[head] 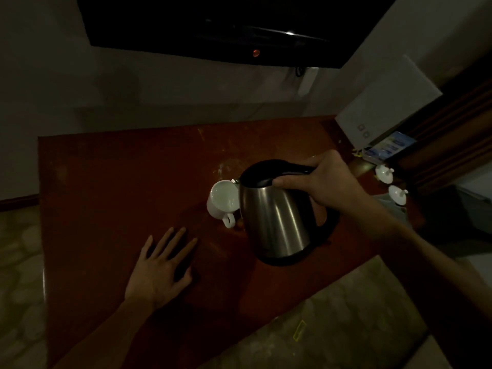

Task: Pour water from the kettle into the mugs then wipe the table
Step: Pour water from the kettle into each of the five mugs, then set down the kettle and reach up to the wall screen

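Note:
My right hand (323, 183) grips the black handle of a steel kettle (277, 219), which is tilted to the left above the table. Its spout sits at the rim of a white mug (223, 199) standing on the reddish-brown table (106, 182). The mug's handle points toward me, and the kettle body hides its right side. My left hand (162, 267) rests flat on the table with fingers spread, to the lower left of the mug. The scene is dim, and no stream of water can be made out.
Two small white lidded pots, one (384, 173) behind the other (397, 195), stand at the table's right end. A white box (386, 102) and blue packet (391, 147) lie beyond them. A dark wall-mounted screen (213, 27) hangs above. Tiled floor (332, 315) lies below the table's near edge.

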The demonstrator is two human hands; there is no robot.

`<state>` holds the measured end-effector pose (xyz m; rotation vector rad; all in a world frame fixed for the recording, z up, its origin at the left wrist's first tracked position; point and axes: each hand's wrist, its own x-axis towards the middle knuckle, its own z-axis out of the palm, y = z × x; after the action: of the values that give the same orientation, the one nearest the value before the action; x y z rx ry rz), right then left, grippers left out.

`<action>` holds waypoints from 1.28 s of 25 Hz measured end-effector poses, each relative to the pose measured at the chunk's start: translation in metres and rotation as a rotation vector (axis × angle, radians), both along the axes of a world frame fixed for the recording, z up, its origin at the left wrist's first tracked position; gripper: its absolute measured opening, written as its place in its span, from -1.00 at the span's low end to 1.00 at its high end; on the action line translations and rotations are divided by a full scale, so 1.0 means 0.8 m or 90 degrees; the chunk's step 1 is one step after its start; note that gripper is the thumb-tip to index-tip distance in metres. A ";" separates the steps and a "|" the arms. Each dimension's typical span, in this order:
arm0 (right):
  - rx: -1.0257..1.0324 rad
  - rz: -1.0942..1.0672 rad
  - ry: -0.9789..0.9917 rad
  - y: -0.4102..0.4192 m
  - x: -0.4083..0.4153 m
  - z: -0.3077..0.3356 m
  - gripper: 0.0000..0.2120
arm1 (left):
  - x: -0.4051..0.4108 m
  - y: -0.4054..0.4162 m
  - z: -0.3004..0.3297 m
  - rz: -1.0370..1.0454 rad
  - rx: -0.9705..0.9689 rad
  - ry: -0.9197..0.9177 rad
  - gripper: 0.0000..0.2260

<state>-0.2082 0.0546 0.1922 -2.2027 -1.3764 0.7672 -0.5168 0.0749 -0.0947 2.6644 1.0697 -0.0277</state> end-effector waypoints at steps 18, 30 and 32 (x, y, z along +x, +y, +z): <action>0.208 -0.280 0.139 -0.151 0.068 -0.046 -0.44 | 0.130 -0.011 0.153 -0.038 -0.120 0.142 -0.16; 0.237 -0.186 0.221 -0.244 0.244 -0.053 -0.40 | 0.280 -0.114 0.255 0.135 -0.119 0.276 -0.35; 0.246 -0.171 0.232 -0.250 0.268 -0.052 -0.35 | 0.326 -0.130 0.261 0.115 -0.107 0.246 -0.35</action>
<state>0.0061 -0.1453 0.1506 -1.7898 -0.9343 0.6923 -0.2556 -0.0290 0.1144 2.4563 1.3513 -0.5901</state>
